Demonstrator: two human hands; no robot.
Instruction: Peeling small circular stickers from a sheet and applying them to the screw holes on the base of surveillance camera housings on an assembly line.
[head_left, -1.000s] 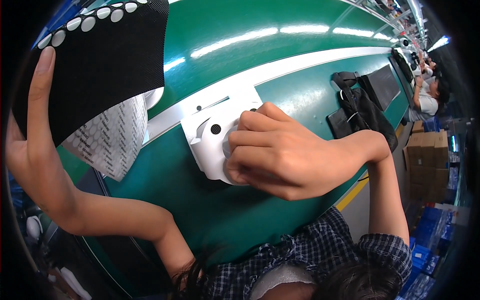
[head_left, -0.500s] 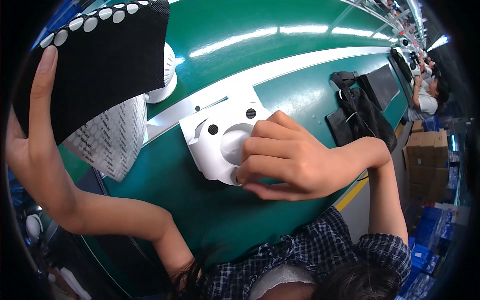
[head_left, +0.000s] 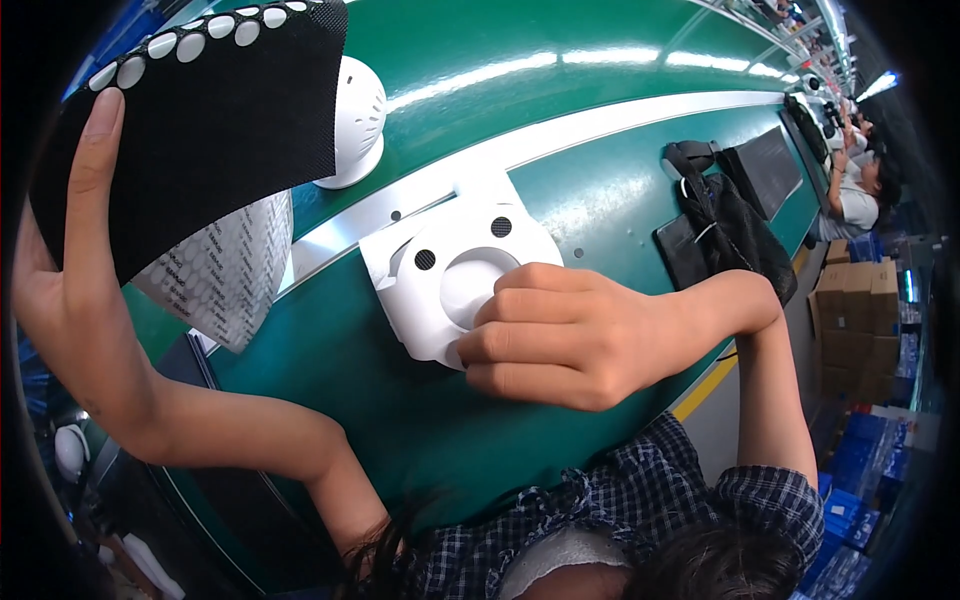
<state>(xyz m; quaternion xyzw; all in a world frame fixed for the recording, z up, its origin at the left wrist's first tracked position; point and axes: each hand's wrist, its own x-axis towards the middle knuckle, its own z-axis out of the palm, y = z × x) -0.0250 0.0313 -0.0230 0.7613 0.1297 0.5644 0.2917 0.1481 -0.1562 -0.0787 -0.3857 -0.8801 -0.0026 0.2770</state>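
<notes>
My left hand [head_left: 85, 290] is raised at the left, holding a black textured sheet of round stick-on pads [head_left: 220, 140], its index finger stretched along the sheet. Bare round spots line the sheet's upper edge, and its printed pale backing [head_left: 225, 275] hangs below. In front of me on the green bench lies a white plastic housing [head_left: 420, 300] with a large round opening. Two black round pads [head_left: 501, 227] sit beside that opening. My right hand [head_left: 560, 335] is closed, knuckles up, against the housing's near right corner; its fingertips and whatever is under them are hidden.
A white domed device [head_left: 358, 120] stands beyond the sheet, on the far side of a pale rail [head_left: 620, 115]. A black bag [head_left: 735, 230] and dark flat items lie at the right. Cardboard boxes [head_left: 855, 310] are stacked beyond the bench; other people sit farther off.
My right hand has shifted slightly left and its fingers are more tucked in. The domed device has moved right and away. The sheet in my left hand has drifted a little right.
</notes>
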